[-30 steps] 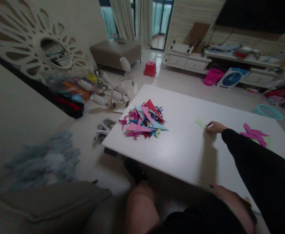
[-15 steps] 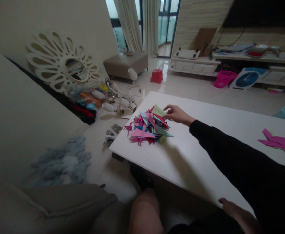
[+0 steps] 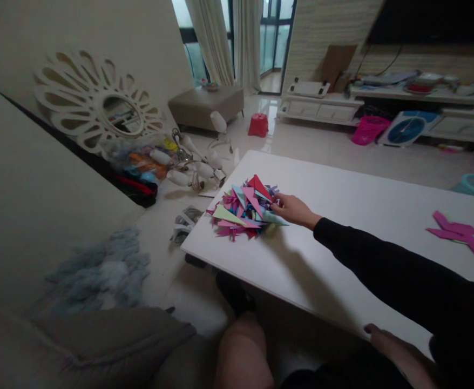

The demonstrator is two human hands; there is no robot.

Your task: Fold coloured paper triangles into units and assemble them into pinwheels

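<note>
My right hand, in a black sleeve, reaches in from the right to a pile of folded paper pieces near the white table's left end. Its fingers are curled together at the pile's right edge and seem to pinch a folded paper piece, largely hidden by them. On top lie a red paper triangle, a pink paper triangle and a light green paper triangle. Pale blue, purple and magenta pieces mix underneath. Bare skin at the lower right, under the sleeve, may be my left hand; its fingers cannot be made out.
Magenta folded paper lies farther right on the white table. Beyond the table's left end, a lamp with several white shades stands on the floor. A red stool is behind the table. A grey cushion fills the lower left.
The light green triangle has gone from the pile's upper right to its left side. My right hand has moved slightly down to the pile's right edge. The view has shifted a little.
</note>
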